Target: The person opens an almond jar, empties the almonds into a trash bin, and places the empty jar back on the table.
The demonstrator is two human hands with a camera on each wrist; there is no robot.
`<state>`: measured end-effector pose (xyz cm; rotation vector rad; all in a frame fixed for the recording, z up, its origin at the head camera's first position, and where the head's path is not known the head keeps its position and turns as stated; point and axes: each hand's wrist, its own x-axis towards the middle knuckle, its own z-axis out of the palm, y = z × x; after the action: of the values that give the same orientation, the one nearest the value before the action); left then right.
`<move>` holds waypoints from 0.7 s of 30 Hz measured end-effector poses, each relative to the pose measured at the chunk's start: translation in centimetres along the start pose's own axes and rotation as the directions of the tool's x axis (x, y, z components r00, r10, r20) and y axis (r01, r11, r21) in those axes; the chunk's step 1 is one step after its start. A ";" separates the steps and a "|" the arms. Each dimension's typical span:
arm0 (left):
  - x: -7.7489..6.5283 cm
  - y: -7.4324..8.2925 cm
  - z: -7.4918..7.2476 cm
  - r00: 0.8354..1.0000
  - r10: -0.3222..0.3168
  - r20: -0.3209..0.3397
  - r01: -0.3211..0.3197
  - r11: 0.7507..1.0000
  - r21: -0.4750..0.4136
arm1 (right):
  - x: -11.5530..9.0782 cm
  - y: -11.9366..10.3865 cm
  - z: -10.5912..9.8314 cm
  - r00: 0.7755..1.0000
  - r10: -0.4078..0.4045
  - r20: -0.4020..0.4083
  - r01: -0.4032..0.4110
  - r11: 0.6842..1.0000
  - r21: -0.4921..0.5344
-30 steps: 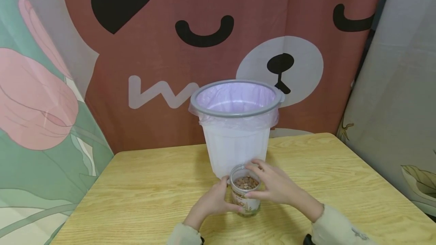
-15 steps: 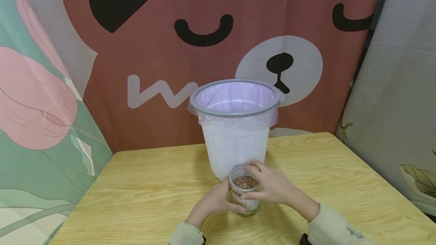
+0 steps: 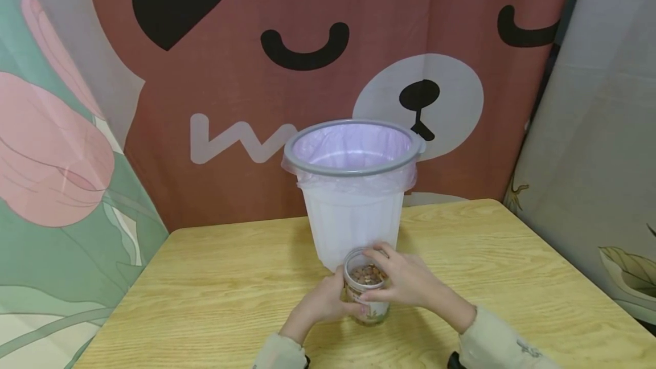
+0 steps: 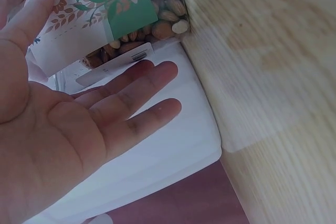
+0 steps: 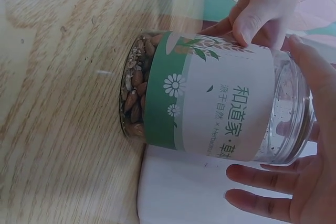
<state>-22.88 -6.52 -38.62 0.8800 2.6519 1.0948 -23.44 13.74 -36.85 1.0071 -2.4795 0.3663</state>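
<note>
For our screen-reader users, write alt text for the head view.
A person's left hand and right hand hold a clear jar of nuts on a wood-grain table. Behind the jar stands a white bin with a grey rim and pale purple liner. The backdrop is a red-brown curtain printed with a cartoon animal face.

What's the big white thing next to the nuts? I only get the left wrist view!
Observer: A bin. The head view shows its rim, with a purplish plastic bag folded over it.
Operator: Ooh! And the dark red at the bottom?
Observer: That's a hanging cloth; the head view shows a big bear's face printed on it.
Operator: Are there flowers round the other side of the jar?
Observer: Yes, the right wrist view shows white daisies on the label's green part.
</note>
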 end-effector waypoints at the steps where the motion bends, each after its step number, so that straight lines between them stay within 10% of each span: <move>1: 0.0 0.0 0.0 1.000 -0.002 -0.001 0.002 1.000 0.006 | 0.0 0.0 0.0 1.000 0.001 0.001 -0.001 1.000 0.010; 21: 0.0 0.2 -0.1 0.998 0.068 -0.007 -0.068 0.998 0.009 | 0.1 -0.9 0.7 0.995 0.049 -0.085 -0.041 0.995 0.095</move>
<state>-22.87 -6.46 -38.43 0.9771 2.6526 1.1035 -23.03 12.76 -37.40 0.9515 -2.4292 0.5341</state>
